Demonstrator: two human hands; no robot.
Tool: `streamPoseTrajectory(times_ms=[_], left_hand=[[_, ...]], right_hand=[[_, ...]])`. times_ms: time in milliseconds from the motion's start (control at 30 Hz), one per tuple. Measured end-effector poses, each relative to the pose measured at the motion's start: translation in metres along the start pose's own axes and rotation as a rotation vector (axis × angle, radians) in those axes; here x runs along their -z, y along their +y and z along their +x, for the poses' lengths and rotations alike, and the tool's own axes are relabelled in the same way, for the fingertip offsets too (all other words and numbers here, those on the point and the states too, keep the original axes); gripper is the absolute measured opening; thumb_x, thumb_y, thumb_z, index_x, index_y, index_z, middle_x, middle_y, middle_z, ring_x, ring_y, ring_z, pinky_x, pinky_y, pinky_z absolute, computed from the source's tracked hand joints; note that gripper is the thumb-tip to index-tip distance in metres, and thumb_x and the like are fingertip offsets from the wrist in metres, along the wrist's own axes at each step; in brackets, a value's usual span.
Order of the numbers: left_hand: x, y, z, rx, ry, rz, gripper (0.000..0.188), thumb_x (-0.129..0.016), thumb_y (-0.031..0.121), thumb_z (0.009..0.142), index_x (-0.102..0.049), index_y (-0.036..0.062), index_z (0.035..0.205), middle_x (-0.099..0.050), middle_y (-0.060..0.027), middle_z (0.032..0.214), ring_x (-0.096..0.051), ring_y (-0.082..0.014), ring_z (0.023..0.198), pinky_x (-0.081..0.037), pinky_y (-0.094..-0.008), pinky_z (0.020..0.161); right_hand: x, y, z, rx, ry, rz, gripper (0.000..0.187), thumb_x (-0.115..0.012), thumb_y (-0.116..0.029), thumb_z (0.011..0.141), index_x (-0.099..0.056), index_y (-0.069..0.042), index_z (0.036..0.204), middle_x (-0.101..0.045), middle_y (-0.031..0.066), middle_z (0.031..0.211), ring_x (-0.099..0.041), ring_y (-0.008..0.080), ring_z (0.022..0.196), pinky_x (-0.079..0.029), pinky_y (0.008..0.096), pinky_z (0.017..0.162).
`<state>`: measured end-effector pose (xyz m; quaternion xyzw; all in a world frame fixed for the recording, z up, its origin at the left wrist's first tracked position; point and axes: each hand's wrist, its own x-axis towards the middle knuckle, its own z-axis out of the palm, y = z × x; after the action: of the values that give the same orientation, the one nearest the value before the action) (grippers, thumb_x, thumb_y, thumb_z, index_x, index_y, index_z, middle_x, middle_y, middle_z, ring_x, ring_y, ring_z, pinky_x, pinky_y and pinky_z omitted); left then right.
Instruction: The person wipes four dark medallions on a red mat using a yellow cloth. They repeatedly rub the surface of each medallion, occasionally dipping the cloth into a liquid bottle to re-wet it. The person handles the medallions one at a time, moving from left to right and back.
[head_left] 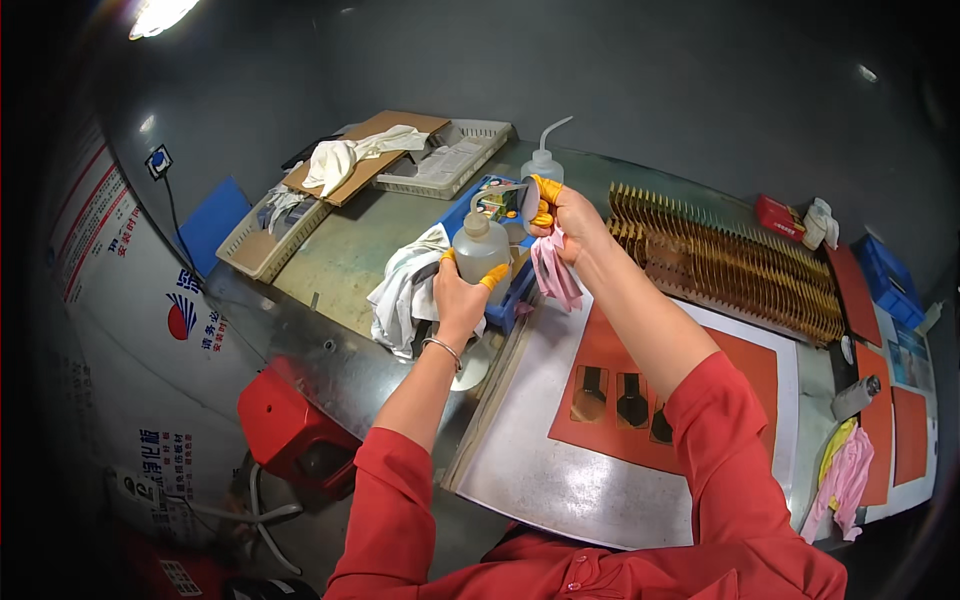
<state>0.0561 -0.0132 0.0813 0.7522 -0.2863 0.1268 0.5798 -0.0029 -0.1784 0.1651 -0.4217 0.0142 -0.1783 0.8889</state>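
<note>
My left hand point(462, 298), with yellow finger cots on its fingertips, is wrapped round a translucent squeeze wash bottle point(482, 250). The bottle's bent nozzle points right, at a small grey flat piece point(530, 201) raised in my right hand point(566, 215). That hand, also in yellow finger cots, pinches the piece, and a pink cloth point(556, 272) hangs from its palm. Whether liquid flows cannot be made out. A blue bin point(514, 300) stands behind and below the bottle. White cloths point(408, 285) lie beside my left hand.
Another wash bottle point(543, 168) stands farther back. To the right is a long slotted rack point(730, 260). An orange-red mat point(640, 445) bears several dark pieces point(632, 402). Light plastic baskets point(480, 135) with cardboard point(372, 160) sit back left; a red machine point(290, 415) is near left.
</note>
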Motion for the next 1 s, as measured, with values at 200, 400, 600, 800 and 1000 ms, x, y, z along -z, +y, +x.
streamPoseTrajectory(times_ms=[200,400,600,800,1000], left_hand=[[0.000,-0.002,0.002,-0.009,0.013,0.008,0.058,-0.082,0.028,0.064,-0.054,-0.0047,0.103,-0.064,-0.0196,0.095,-0.062,-0.0345,0.088,-0.047,-0.0399,0.077],[-0.001,0.000,0.005,-0.002,-0.006,-0.016,0.060,-0.082,0.028,0.064,-0.053,-0.0045,0.105,-0.064,-0.0196,0.095,-0.061,-0.0355,0.090,-0.047,-0.0393,0.078],[0.010,0.002,-0.044,-0.335,0.080,0.209,0.072,-0.077,0.025,0.072,-0.040,-0.0034,0.126,-0.044,-0.0186,0.124,-0.044,-0.0314,0.115,-0.034,-0.0363,0.098],[0.012,0.004,-0.124,-0.391,-0.500,0.112,0.039,-0.066,0.015,0.078,-0.054,0.0020,0.114,-0.053,-0.0147,0.116,-0.049,-0.0319,0.109,-0.036,-0.0389,0.093],[-0.014,-0.002,-0.108,-0.359,-0.630,0.157,0.034,-0.062,0.014,0.081,-0.054,0.0016,0.111,-0.054,-0.0140,0.112,-0.050,-0.0320,0.106,-0.038,-0.0387,0.090]], right_hand=[[0.001,-0.001,0.004,-0.003,-0.060,0.017,0.016,-0.048,-0.014,0.092,-0.058,-0.008,0.081,-0.055,0.0011,0.066,-0.046,0.0090,0.050,-0.034,0.0237,0.039],[-0.006,-0.008,0.001,-0.008,-0.005,0.036,0.024,-0.049,-0.019,0.092,-0.052,-0.010,0.070,-0.044,-0.0006,0.057,-0.035,0.0085,0.042,-0.027,0.0223,0.036],[0.014,-0.058,-0.072,-0.057,0.031,-0.497,0.016,-0.048,-0.012,0.087,-0.053,-0.006,0.073,-0.046,-0.0011,0.059,-0.037,0.0072,0.043,-0.028,0.0211,0.036],[0.049,-0.033,-0.184,-0.215,0.095,-1.082,0.015,-0.053,-0.017,0.092,-0.059,-0.004,0.089,-0.052,-0.0016,0.067,-0.042,0.0032,0.054,-0.032,0.0184,0.045],[0.090,0.060,-0.231,0.001,-0.141,-1.721,0.016,-0.066,-0.013,0.080,-0.064,-0.001,0.091,-0.063,0.0105,0.074,-0.060,0.0216,0.063,-0.048,0.0333,0.059]])
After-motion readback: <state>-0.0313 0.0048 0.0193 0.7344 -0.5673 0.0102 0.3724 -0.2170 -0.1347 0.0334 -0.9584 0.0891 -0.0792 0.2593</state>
